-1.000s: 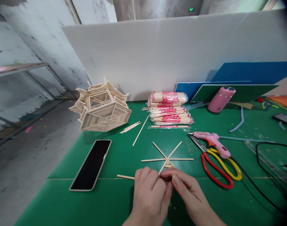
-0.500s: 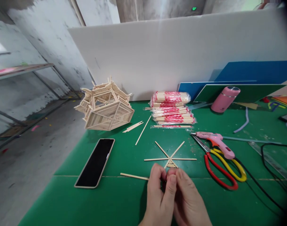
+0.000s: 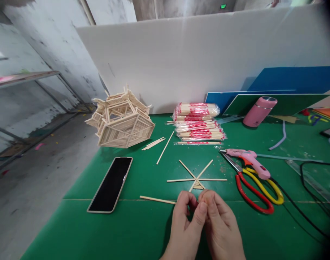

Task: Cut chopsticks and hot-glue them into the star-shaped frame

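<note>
My left hand (image 3: 186, 220) and my right hand (image 3: 221, 220) meet at the fingertips, both pinched closed. Whatever lies between the fingers is too hidden to make out. Just beyond them lies a star-shaped frame of crossed wooden sticks (image 3: 181, 180), with several short pieces (image 3: 199, 187) laid across its near wedge. A single wooden stick (image 3: 155, 199) extends left from behind my left hand; its right end is hidden.
A stick-built model (image 3: 127, 124) stands back left, above a phone (image 3: 111, 185). Behind the frame are bagged stick bundles (image 3: 199, 126) and loose sticks (image 3: 154, 143). Scissors (image 3: 253, 195), a pink glue gun (image 3: 248, 159) and a pink bottle (image 3: 259, 112) are on the right.
My hands have shifted slightly right, showing more of the stick beside my left hand. The fingertips remain together. The whole view has moved a little with my head.
</note>
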The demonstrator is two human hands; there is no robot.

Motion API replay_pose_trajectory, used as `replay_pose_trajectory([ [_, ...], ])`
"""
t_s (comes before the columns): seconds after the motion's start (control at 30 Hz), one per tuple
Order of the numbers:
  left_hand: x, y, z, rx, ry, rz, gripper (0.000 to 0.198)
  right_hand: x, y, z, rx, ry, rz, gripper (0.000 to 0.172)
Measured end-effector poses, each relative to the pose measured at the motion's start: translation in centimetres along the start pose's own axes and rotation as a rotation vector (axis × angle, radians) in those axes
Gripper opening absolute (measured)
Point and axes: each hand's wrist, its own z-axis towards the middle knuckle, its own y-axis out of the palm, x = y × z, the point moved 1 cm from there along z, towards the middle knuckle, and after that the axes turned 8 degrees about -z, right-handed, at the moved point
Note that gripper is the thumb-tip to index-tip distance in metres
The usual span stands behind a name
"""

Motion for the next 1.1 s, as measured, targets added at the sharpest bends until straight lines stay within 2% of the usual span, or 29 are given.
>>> replay_pose_trajectory([
  [0.17,-0.1,1.1,0.2,-0.038,-0.004,0.053,0.035,-0.2,-1.4,-0.3,0.028,-0.021,-0.054,0.024],
  [0.33,0.5,2.3,0.1,-0.104,0.207,0.209,0.031,-1.8,-2.9,0.5,0.023,-0.050,-0.111,0.034],
  [0.47,0.6,1.9,-0.2,-0.112,0.309,0.301,0.016,-2.7,-4.9,2.1,0.083,-0.104,-0.023,0.031],
  [0.57,0.6,0.7,-0.3,-0.095,0.301,0.402,0.024,-2.9,-7.4,2.8,0.142,-0.177,-0.037,0.034],
  [0.67,0.8,-1.2,-0.5,-0.079,0.269,0.545,0.030,-2.8,-10.3,2.8,0.239,-0.267,-0.226,0.034],
  [0.73,1.2,-2.7,-0.7,-0.125,0.287,0.693,0.031,-2.7,-12.1,2.6,0.315,-0.305,-0.467,0.032],
  [0.83,1.9,-5.3,-1.0,-0.173,0.395,0.910,0.024,-2.4,-14.2,2.5,0.380,-0.228,-0.912,0.022],
  [0.9,2.1,-7.1,-1.0,-0.189,0.459,1.078,0.010,-2.2,-14.9,2.4,0.399,-0.239,-1.130,0.027],
  [0.97,2.3,-8.8,-0.7,-0.173,0.506,1.226,0.017,-2.1,-15.0,2.2,0.434,-0.326,-1.277,0.042],
  [1.03,2.3,-9.9,-0.3,-0.174,0.497,1.327,0.020,-2.0,-14.6,1.9,0.455,-0.405,-1.320,0.047],
  [1.1,2.3,-10.1,0.2,-0.224,0.482,1.401,0.021,-1.8,-13.8,1.5,0.412,-0.426,-1.265,0.041],
])
